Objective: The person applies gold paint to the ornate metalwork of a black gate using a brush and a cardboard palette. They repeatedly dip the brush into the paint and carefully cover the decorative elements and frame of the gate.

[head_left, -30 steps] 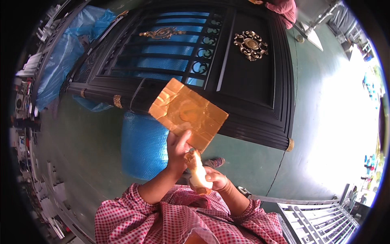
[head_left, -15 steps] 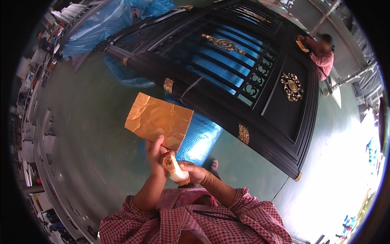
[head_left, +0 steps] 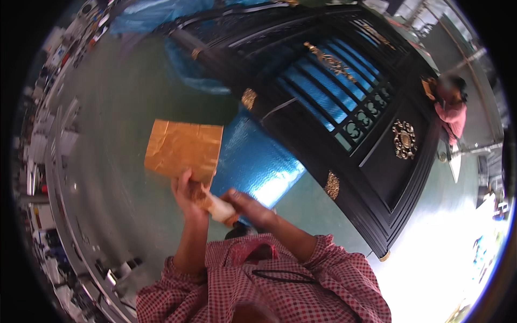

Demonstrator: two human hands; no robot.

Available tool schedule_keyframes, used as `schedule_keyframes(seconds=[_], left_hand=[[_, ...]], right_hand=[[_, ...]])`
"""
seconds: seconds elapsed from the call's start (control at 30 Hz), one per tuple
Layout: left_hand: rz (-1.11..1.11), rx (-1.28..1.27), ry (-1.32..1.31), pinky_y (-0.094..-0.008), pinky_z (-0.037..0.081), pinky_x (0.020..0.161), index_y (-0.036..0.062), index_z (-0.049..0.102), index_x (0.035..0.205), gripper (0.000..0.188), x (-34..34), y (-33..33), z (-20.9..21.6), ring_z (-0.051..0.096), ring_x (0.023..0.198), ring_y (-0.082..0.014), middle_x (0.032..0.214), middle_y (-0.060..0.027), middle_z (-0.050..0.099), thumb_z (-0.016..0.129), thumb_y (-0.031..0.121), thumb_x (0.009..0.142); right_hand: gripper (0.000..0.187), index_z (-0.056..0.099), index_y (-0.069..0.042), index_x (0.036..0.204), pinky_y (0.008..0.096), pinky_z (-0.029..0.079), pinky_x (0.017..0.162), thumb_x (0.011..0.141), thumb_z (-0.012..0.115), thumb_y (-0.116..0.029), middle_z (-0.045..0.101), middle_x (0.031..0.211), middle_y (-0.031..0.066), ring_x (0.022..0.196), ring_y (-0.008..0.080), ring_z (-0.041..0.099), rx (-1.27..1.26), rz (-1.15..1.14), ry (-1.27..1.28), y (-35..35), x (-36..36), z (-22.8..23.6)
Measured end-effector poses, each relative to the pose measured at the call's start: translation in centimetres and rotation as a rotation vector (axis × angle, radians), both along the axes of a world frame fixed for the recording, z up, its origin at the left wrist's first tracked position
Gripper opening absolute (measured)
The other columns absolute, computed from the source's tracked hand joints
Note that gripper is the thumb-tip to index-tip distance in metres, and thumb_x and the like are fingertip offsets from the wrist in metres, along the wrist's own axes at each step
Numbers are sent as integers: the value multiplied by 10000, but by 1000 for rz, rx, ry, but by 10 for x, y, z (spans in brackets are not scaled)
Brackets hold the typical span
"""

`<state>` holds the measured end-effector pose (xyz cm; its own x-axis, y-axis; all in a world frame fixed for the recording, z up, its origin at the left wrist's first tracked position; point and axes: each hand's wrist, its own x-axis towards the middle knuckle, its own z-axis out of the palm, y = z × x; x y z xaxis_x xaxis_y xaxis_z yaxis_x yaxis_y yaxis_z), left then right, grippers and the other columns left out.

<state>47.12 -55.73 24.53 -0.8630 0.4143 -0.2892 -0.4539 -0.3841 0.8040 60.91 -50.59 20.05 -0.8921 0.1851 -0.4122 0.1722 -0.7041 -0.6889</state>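
Observation:
My left hand (head_left: 191, 198) is closed on the lower edge of a flat gold-coloured piece of cardboard (head_left: 186, 146), with the thumb on its face. The cardboard's surface is creased and smeared. Between my hands is a white wad (head_left: 219, 209) with orange-brown stains at both ends, slightly blurred. My right hand (head_left: 252, 209) is closed on its right side, and the wad's left end lies against my left hand. Whether the wad is cloth or sponge I cannot tell.
A large dark gate panel (head_left: 318, 148) with gold ornaments lies ahead to the right. Blue bubble wrap (head_left: 253, 156) is under and beside it. At the far right another person (head_left: 451, 110) holds a gold-coloured piece. Metal lengths (head_left: 54, 145) lie along the left.
The view has turned, so the gate sits further right and lower. The cardboard has moved left and rotated a little. The wad and both hands have shifted left and up in the picture.

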Motion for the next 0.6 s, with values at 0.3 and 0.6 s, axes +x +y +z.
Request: schedule_keyframes(seconds=[0.3,0.6], left_hand=[[117,136,83,-270,415,463,-49,443,1027,262,-70,-10,7,605,638,-257,871,-167,579,457,106,817],[223,211,13,-320,478,586,-46,428,1092,285,-190,-72,9,589,786,-232,961,-133,537,435,34,819]], right_hand=[[450,549,-43,1024,312,461,679,629,751,-115,569,911,102,773,220,563,1449,-446,225,-7,-35,56],[422,510,-94,911,331,364,704,585,775,-134,569,816,27,758,195,547,1791,-348,181,-89,-164,46]])
